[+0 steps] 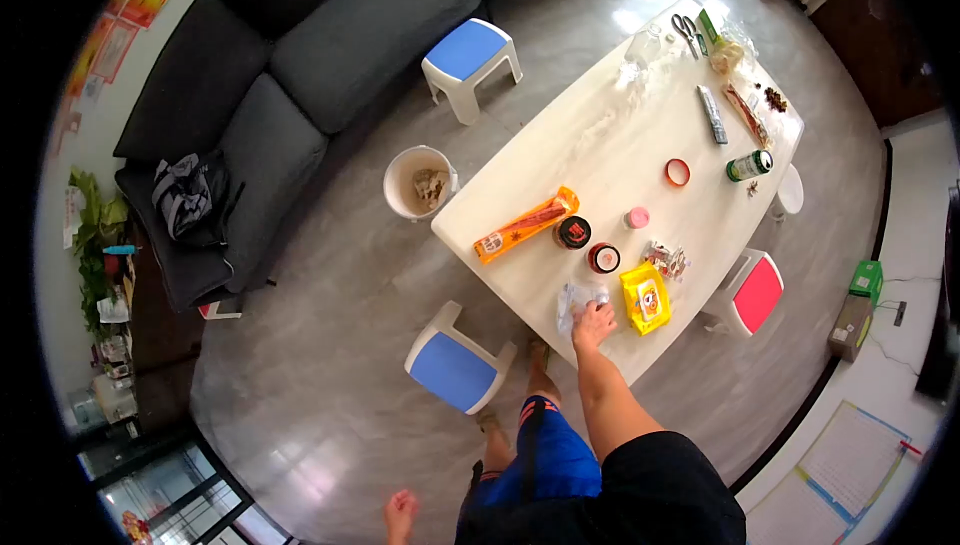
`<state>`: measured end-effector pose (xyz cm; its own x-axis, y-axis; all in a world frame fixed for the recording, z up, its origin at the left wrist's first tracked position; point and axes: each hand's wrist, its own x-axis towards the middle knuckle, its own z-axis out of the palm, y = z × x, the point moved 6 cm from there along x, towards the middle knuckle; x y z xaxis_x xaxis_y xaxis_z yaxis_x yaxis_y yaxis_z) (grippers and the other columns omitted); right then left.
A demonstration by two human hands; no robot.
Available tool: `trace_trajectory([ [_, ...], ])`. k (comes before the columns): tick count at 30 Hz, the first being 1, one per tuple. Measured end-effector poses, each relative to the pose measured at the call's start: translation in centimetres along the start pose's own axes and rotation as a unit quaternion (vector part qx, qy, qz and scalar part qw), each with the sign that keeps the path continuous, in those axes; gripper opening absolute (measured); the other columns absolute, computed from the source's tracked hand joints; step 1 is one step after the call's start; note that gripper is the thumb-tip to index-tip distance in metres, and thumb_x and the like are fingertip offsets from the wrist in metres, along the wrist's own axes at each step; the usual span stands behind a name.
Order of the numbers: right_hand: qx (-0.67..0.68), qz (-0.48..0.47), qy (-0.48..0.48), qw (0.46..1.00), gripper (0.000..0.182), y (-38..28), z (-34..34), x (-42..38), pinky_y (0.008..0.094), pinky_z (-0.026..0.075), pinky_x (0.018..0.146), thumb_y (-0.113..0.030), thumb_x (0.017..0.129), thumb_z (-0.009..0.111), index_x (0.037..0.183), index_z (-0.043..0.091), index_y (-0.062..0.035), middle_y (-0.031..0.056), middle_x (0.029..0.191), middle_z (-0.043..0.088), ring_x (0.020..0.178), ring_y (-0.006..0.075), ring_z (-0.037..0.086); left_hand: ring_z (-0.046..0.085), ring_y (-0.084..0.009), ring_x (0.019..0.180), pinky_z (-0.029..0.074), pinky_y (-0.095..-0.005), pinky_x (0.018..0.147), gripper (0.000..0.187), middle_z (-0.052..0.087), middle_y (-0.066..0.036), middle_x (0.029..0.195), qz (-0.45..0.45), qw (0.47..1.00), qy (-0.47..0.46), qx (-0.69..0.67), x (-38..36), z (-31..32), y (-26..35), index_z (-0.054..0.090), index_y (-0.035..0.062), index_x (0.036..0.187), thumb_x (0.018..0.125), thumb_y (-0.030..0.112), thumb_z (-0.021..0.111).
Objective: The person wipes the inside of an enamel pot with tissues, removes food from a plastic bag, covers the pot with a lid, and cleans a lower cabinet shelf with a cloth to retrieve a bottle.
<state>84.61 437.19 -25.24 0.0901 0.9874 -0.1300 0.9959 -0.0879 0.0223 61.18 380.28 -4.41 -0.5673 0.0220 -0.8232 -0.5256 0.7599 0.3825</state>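
My right hand (594,326) reaches down at the near end of the table. Its fingers are closed on a crumpled, see-through plastic bag (572,301). Just right of that hand lies a yellow wipes packet (646,299). Beyond it sit a dark-lidded jar (604,258), a second jar with a black lid (573,233) and a small pink-topped container (637,217). A heap of small wrapped pieces (668,260) is behind the yellow packet. My left hand (401,511) hangs over the floor, away from the table, fingers loosely curled with nothing visible in them.
On the pale table (560,160) lie an orange long packet (527,225), a red ring (677,173), a green can (750,165) and scissors (686,33). A bin (392,188), blue stools (455,372), a red-topped stool (758,293) and a grey sofa (370,35) surround it.
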Motion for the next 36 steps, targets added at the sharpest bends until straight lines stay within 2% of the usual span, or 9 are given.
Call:
trace_trajectory([
  [4, 0.03, 0.01, -0.076, 0.997, 0.016, 0.2, 0.4, -0.4, 0.0412, 0.038, 0.082, -0.028, 0.071, 0.07, 0.079, 0.067, -0.014, 0.0115, 0.104, 0.052, 0.103, 0.0271, 0.049, 0.061, -0.0146, 0.072, 0.05, -0.0268, 0.058, 0.037, 0.063, -0.005, 0.084, -0.022, 0.999, -0.019, 0.021, 1.7, -1.6, -6.3, 0.049, 0.0021, 0.119, 0.086, 0.012, 0.063],
  [12, 0.051, -0.01, -0.106, 0.993, 0.013, 1.1, 3.4, -0.4, 0.0442, 0.039, 0.083, -0.023, 0.082, 0.06, 0.087, 0.068, -0.0149, 0.0125, 0.103, 0.052, 0.1, 0.0304, 0.05, 0.06, -0.0135, 0.071, 0.05, -0.0261, 0.059, 0.036, 0.061, -0.005, 0.086, -0.021, 0.999, -0.014, -0.04, -0.1, 0.7, -3.8, 0.051, 0.0002, 0.117, 0.083, 0.006, 0.062],
  [18, 0.089, 0.009, -0.047, 0.995, 0.011, 1.9, 0.3, 0.0, 0.043, 0.04, 0.083, -0.02, 0.077, 0.066, 0.079, 0.065, -0.0087, 0.0111, 0.101, 0.055, 0.097, 0.0295, 0.053, 0.06, -0.0142, 0.084, 0.05, -0.0249, 0.071, 0.037, 0.06, -0.007, 0.099, -0.034, 0.995, -0.005, -0.091, -0.5, 2.5, -0.9, 0.051, 0.0015, 0.12, 0.084, 0.006, 0.061],
  [21, 0.138, -0.129, 0.066, 0.98, 0.014, 0.8, -5.1, -0.1, 0.0448, 0.04, 0.081, -0.017, 0.073, 0.069, 0.079, 0.06, -0.0077, 0.0134, 0.097, 0.055, 0.096, 0.0316, 0.052, 0.06, -0.0146, 0.086, 0.05, -0.0258, 0.074, 0.037, 0.059, -0.007, 0.103, -0.051, 0.995, -0.008, -0.081, -1.3, 3.0, 0.3, 0.051, 0.0019, 0.121, 0.085, 0.006, 0.06],
  [25, 0.169, -0.196, 0.091, 0.962, 0.013, -0.1, -9.6, -0.3, 0.0433, 0.042, 0.079, -0.015, 0.072, 0.069, 0.073, 0.059, -0.0071, 0.0137, 0.09, 0.056, 0.09, 0.0324, 0.054, 0.06, -0.0151, 0.087, 0.05, -0.0264, 0.075, 0.037, 0.059, -0.007, 0.103, -0.064, 0.994, -0.005, -0.092, -1.1, 2.1, -2.9, 0.051, 0.0018, 0.122, 0.086, 0.006, 0.06],
  [28, 0.14, -0.088, 0.04, 0.985, 0.013, 3.0, -6.6, 0.6, 0.0427, 0.044, 0.074, -0.015, 0.072, 0.068, 0.074, 0.059, -0.0068, 0.0132, 0.086, 0.058, 0.084, 0.0318, 0.056, 0.06, -0.0152, 0.086, 0.05, -0.0257, 0.073, 0.038, 0.059, -0.007, 0.103, -0.061, 0.99, 0.016, -0.127, -0.9, 0.8, -6.3, 0.051, 0.0015, 0.121, 0.085, 0.005, 0.061],
  [30, 0.208, -0.155, 0.182, 0.948, 0.012, 2.3, -10.8, 0.5, 0.0445, 0.045, 0.067, -0.016, 0.077, 0.063, 0.077, 0.057, -0.0063, 0.0149, 0.08, 0.059, 0.074, 0.0343, 0.058, 0.06, -0.0151, 0.084, 0.05, -0.0254, 0.071, 0.037, 0.06, -0.007, 0.101, -0.063, 0.989, 0.026, -0.131, -0.1, -0.1, -7.9, 0.052, 0.0012, 0.121, 0.085, 0.005, 0.061],
  [34, 0.262, -0.026, 0.207, 0.942, 0.015, 5.3, -12.9, 1.3, 0.0459, 0.046, 0.063, -0.017, 0.079, 0.06, 0.081, 0.055, -0.0028, 0.0165, 0.072, 0.06, 0.066, 0.0363, 0.059, 0.06, -0.0133, 0.083, 0.051, -0.0254, 0.068, 0.034, 0.061, -0.006, 0.095, -0.055, 0.982, 0.011, -0.181, -0.1, -2.0, -9.5, 0.055, -0.0006, 0.116, 0.084, 0.005, 0.063],
  [36, 0.35, -0.066, 0.227, 0.906, 0.018, 3.1, -18.2, -0.2, 0.0445, 0.046, 0.064, -0.021, 0.081, 0.057, 0.08, 0.054, -0.0033, 0.0165, 0.071, 0.06, 0.068, 0.0371, 0.059, 0.06, -0.0124, 0.084, 0.05, -0.0249, 0.071, 0.031, 0.062, -0.005, 0.093, 0.027, 0.991, -0.008, -0.133, 2.2, -3.7, -8.4, 0.056, -0.0013, 0.113, 0.084, 0.005, 0.063],
])
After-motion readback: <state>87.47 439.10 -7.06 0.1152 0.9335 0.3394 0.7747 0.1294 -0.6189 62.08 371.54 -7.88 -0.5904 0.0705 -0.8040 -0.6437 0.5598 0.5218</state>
